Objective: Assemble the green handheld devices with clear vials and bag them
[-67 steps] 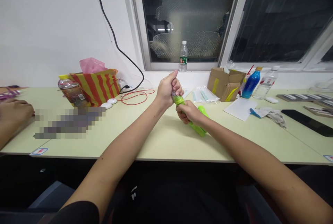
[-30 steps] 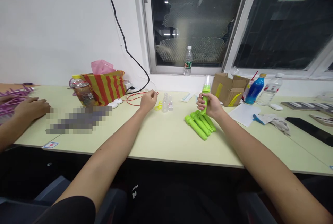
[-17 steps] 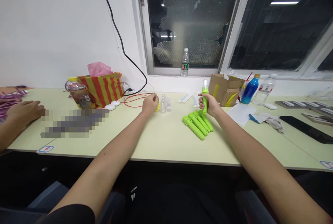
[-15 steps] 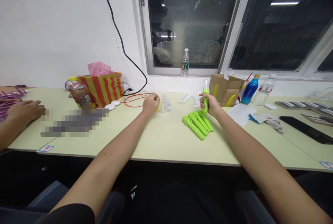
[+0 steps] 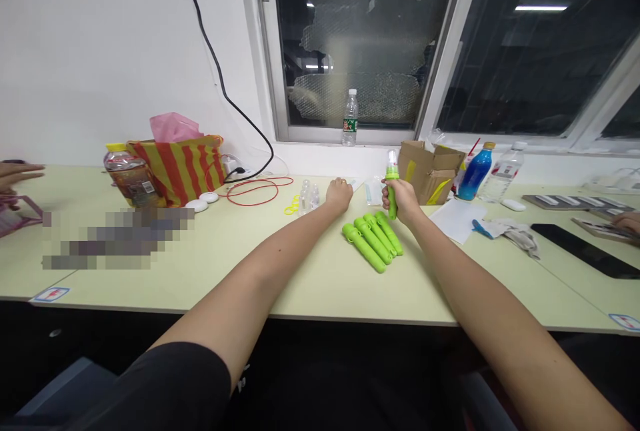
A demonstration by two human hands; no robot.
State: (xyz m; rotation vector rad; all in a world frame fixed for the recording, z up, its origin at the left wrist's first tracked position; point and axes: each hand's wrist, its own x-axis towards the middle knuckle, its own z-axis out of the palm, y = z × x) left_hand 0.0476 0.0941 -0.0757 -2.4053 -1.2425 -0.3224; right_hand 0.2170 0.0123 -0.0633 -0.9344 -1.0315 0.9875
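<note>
My right hand [image 5: 404, 200] is wrapped round a green tube with a clear top [image 5: 393, 171], held upright. Left of it, my left hand [image 5: 340, 195] has its fingers curled down beside a flat packet [image 5: 356, 183]; what they hold, if anything, is hidden. Several green tubes [image 5: 370, 244] lie side by side on the table below the right hand. Clear small caps [image 5: 309, 196] stand just left of my left hand, next to yellow rings [image 5: 291, 206]. Another flat packet [image 5: 373, 192] lies between my hands.
A striped bag [image 5: 185, 174] and a drink bottle [image 5: 135, 177] stand at the left. Behind my right hand is a cardboard box [image 5: 430, 171], with a blue bottle [image 5: 477, 172] and a phone-like black slab [image 5: 583, 249] farther right. Other people's hands show at both edges.
My left hand has moved right, from beside the yellow rings past the clear caps to the flat packet. The right hand still holds the green tube. The view has shifted slightly.
</note>
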